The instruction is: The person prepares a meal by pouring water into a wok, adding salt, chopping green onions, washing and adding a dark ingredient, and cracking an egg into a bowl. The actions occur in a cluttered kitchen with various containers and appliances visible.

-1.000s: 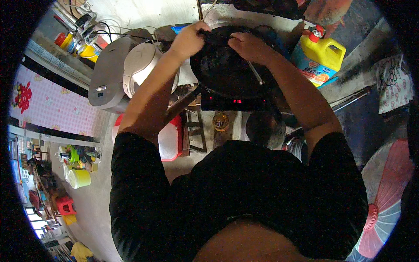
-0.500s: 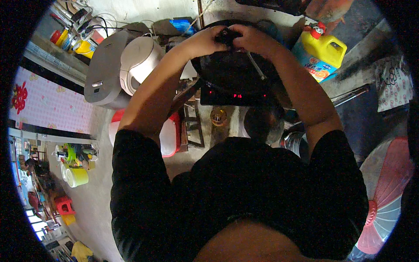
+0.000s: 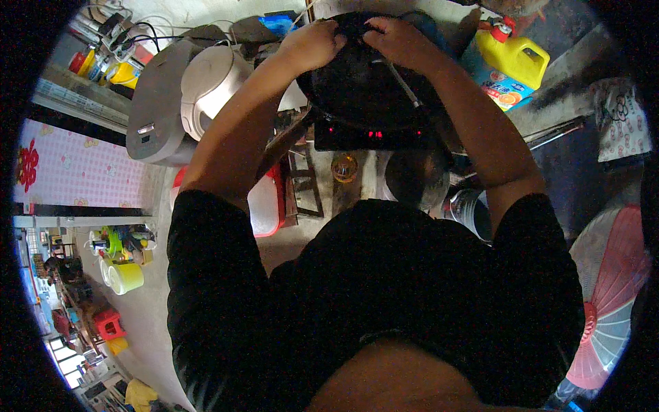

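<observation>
Both my hands are over the far side of a dark wok (image 3: 367,106), which sits on a black induction cooker (image 3: 374,141) with red lit digits. My left hand (image 3: 316,47) is curled closed, its thumb toward the middle. Opposite it, my right hand (image 3: 397,42) has its fingers bent inward at the tips. Dark matter lies between the two hands, and its kind cannot be made out against the black wok. Whatever the fingers hold is hidden or too dark. A thin utensil handle (image 3: 405,88) slants across the wok below my right hand.
Left of the wok stand a beige rice cooker (image 3: 214,89) and a grey lidded appliance (image 3: 159,103). A yellow jug (image 3: 511,58) with a red cap is at right. Nearer are an amber-coloured vessel (image 3: 344,167), a metal pot (image 3: 415,177) and a pink fan (image 3: 604,309).
My hands have moved apart; before, they met around a small dark object above the wok. The whole view has shifted slightly, and the utensil remains in the wok.
</observation>
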